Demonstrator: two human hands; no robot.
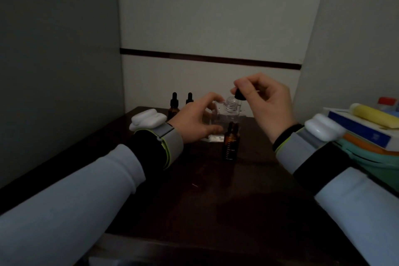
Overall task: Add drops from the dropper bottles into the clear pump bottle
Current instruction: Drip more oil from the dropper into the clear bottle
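The clear pump bottle [229,115] stands upright on the dark table [216,190], toward 12 o'clock from the person and short of the back wall. Its pump is off and the threaded neck is open at the top.

The left hand [194,120] grasps this bottle from its 9 o'clock side. The forefinger lies at the shoulder by the neck and the thumb is low, near the base.

The right hand [266,103] is raised at the bottle's 2 o'clock. Its thumb and forefinger pinch a black dropper cap [239,94], held just above and beside the open neck. The other fingers are curled in. In the dim light the glass tube under the cap cannot be made out.

An amber dropper bottle [231,143] stands uncapped and upright just in front of the clear bottle, at its 6 o'clock. Pale graduation marks run down its side.

Two more dropper bottles, a left one [173,104] and a right one [189,98], stand with their black caps on at about 10 o'clock from the clear bottle. They are close to the wall and partly hidden behind the left hand. A small white object [216,138] lies flat on the table under the left thumb; what it is cannot be told.

Each wrist carries a grey band with a white device, one on the left [149,117] and one on the right [323,127], over pale sleeves.

At 3 o'clock, off the table's edge, a blue-and-white box [362,128] with a yellow tube [374,114] on it rests on a teal container [380,160].
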